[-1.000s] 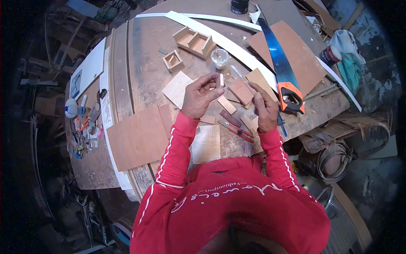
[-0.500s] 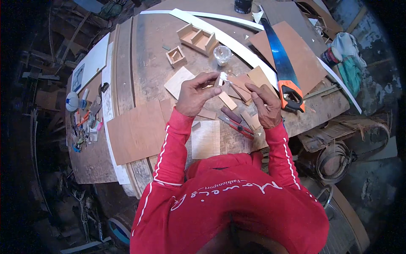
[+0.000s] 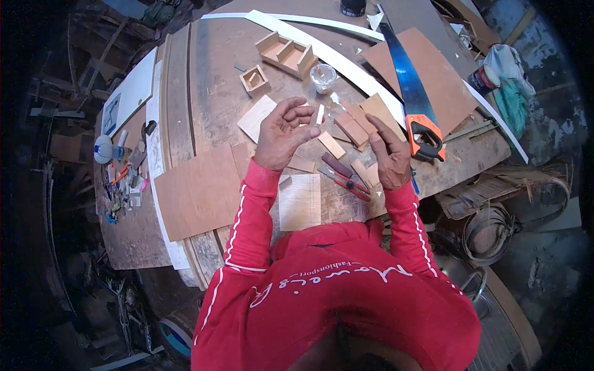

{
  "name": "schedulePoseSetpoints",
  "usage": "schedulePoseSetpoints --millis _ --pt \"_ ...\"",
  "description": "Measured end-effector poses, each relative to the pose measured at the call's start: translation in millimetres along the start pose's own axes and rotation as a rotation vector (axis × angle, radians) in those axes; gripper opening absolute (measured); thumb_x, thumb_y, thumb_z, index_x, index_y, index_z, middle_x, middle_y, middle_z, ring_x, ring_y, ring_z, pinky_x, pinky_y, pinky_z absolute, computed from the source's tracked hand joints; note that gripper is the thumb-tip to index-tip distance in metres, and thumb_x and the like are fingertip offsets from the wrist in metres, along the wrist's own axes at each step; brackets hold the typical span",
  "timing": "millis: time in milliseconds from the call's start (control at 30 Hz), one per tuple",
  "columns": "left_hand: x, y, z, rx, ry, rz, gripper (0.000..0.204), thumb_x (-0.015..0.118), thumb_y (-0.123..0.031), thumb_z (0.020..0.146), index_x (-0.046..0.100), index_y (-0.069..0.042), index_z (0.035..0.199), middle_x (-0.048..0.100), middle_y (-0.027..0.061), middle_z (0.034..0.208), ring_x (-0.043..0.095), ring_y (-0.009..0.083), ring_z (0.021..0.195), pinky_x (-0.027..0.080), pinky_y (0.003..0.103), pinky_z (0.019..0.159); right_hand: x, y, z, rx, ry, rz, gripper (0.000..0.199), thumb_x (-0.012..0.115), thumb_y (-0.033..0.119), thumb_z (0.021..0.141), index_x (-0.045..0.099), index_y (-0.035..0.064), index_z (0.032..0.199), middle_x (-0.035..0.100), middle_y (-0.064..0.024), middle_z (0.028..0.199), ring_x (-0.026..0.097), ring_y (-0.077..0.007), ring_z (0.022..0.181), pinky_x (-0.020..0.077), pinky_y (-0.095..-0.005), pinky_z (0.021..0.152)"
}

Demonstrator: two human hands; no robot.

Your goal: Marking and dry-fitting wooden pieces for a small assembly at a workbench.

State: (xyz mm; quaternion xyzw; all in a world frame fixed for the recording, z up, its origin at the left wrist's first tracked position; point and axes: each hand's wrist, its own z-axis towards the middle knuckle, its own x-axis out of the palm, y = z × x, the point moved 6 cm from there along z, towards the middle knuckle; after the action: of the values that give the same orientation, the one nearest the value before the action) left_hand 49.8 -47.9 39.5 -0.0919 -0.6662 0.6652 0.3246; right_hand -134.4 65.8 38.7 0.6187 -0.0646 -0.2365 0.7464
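My left hand pinches a small pale wood piece upright between thumb and fingers. My right hand is closed on a thin stick whose tip carries a white, paste-like blob. That tip stands just to the right of the wood piece and apart from it. Beyond the hands is a clear plastic cup with something whitish inside. Under them lie a reddish-brown wood block, a pale wood strip and a dark brown strip.
A divided wooden box and a small square box stand farther back. To the right lies a handsaw with an orange handle on a brown board. A red-handled cutting tool and a square panel are near my body.
The stick's white tip has pulled back from the wood piece, up and to the right. My left hand keeps its pinch on the piece, nearly in place.
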Motion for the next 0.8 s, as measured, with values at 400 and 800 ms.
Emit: schedulePoseSetpoints --millis 400,800 --pt "-3 -4 -3 -0.022 -0.059 0.076 0.064 0.071 0.006 0.072 0.034 0.007 0.124 0.057 0.0214 0.105 0.060 0.0223 0.096 0.052 0.031 0.083 7 12 -3 -0.036 0.219 0.031 0.025 0.049 0.014 0.093 0.063 0.0009 0.107 0.067 -0.0111 0.095 0.061 -0.0155 0.088 0.0466 -0.0261 0.078" --pt "-9 4 -2 -0.027 -0.063 0.028 0.054 0.066 0.010 0.075 0.037 0.009 0.121 0.056 0.0232 0.111 0.062 0.0271 0.097 0.053 0.031 0.084 5 -1 -4 -0.035 0.089 0.084 0.023 0.052 0.011 0.090 0.064 0.0009 0.107 0.054 -0.0024 0.073 0.048 -0.0098 0.067 0.0379 -0.0231 0.061"
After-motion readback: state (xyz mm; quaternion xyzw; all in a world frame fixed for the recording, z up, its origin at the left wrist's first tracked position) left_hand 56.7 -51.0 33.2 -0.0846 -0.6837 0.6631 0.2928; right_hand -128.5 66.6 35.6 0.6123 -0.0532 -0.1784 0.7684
